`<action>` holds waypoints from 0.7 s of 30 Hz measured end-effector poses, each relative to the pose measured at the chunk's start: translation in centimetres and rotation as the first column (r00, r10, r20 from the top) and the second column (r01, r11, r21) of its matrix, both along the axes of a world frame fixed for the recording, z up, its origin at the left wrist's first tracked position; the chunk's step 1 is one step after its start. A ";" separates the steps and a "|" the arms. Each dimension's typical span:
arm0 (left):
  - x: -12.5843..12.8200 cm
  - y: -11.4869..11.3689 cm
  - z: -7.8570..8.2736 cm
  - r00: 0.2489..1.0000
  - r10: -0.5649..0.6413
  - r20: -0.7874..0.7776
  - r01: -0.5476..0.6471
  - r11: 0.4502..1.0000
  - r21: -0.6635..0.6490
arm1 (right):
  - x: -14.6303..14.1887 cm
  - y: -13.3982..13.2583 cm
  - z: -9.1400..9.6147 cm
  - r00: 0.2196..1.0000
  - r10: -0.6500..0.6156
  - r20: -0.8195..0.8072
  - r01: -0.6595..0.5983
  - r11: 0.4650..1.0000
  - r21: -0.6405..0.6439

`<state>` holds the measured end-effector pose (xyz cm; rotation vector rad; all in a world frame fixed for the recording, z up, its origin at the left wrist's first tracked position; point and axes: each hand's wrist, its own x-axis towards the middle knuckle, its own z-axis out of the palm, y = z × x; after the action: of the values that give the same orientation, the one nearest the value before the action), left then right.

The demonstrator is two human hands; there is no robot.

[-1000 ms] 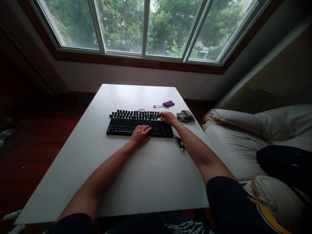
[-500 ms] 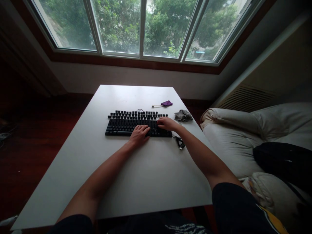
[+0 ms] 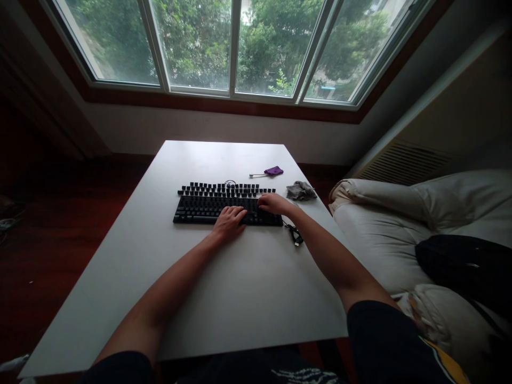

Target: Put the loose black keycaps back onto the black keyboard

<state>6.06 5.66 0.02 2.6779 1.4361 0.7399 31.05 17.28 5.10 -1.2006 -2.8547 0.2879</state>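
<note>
Head view, frame centre: our left hand (image 3: pixel 230 220) rests spread on one keyboard (image 3: pixel 200 209); one right hand (image 3: pixel 272 203) curls, grip unclear.

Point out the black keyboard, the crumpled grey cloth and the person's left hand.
Black keyboard (image 3: pixel 202 209), head view: keys on its left part.
Grey cloth (image 3: pixel 301 191), head view: its crumpled middle.
Left hand (image 3: pixel 229 220), head view: its back.

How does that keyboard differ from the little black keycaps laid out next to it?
The keyboard is one broad slab, while the keycaps are many small, separate pieces. The keyboard lies nearer the camera; the keycaps sit in rows beyond it. The left hand rests on the keyboard, not on the keycaps. Both are dark and on the white table.
</note>
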 end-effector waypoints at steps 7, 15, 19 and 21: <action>0.0 0.0 0.0 1.000 0.005 0.005 -0.005 1.000 0.002 | -0.6 -1.1 -0.1 0.999 -0.008 0.040 0.004 0.996 0.090; 0.0 -0.1 0.2 1.000 0.010 0.003 -0.010 1.000 -0.012 | -0.3 -2.5 -0.2 0.998 -0.038 -0.053 0.044 0.992 0.114; 0.1 -0.1 0.2 1.000 0.006 0.004 -0.006 1.000 -0.010 | -0.2 -2.7 -0.5 0.961 -0.111 -0.255 0.134 0.988 0.075; 0.1 -0.1 0.2 1.000 0.008 0.003 -0.008 1.000 -0.010 | -0.7 -2.9 -0.7 0.890 -0.195 -0.412 0.215 0.977 0.002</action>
<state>6.14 5.59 0.18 2.6648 1.4464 0.7351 30.31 14.43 4.44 -1.2468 -2.3432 0.4063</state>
